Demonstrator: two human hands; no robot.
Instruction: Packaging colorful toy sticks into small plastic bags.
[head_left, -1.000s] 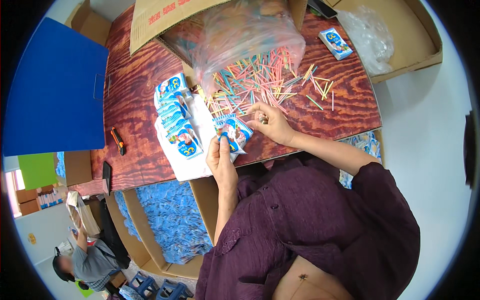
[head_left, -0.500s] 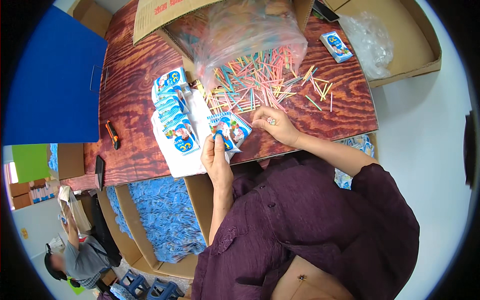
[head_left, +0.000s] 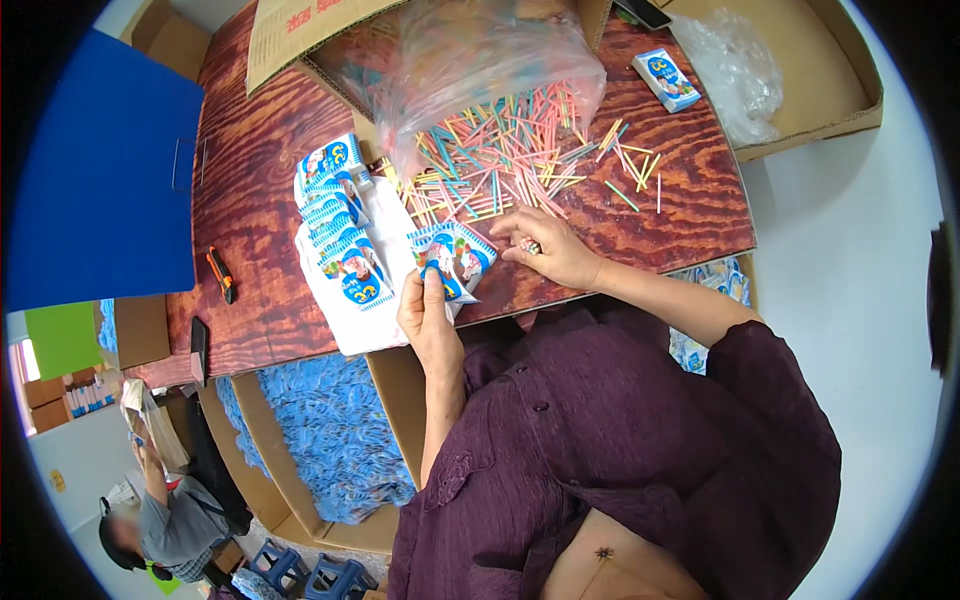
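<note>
Head view, nearest first: the left hand [head_left: 432, 325] rises from the lower edge, its thumb pressed on top of a blue-and-white packet [head_left: 458, 255] and its fingers underneath, clamped on the lower left part. The packet sits tilted at the front of the wooden table [head_left: 640, 250], over the right side of a white sheet [head_left: 345, 330]. It looks very light, with a thin, glossy, crinkly wrapper that is probably a little slippery and easily creased; what is inside does not show, so its stiffness is hard to judge. The striped, crimped end along the top seems a good place to pinch, while the puffed middle calls for a softer touch. Just beside its right corner, the right hand [head_left: 560, 252] has its fingers bent, with thumb and forefinger tips slightly apart; whether the curled fingers hide anything, I cannot tell. On the sheet's left half lies an overlapping row of similar packets [head_left: 338, 222]. Beyond the hands, thin coloured sticks [head_left: 500, 170] lie in a loose heap; they look light, stiff and perhaps easily snapped, best lifted by mid-length. Behind them, a clear plastic liner [head_left: 480, 75] spills limply from a cardboard carton [head_left: 275, 50].
</note>
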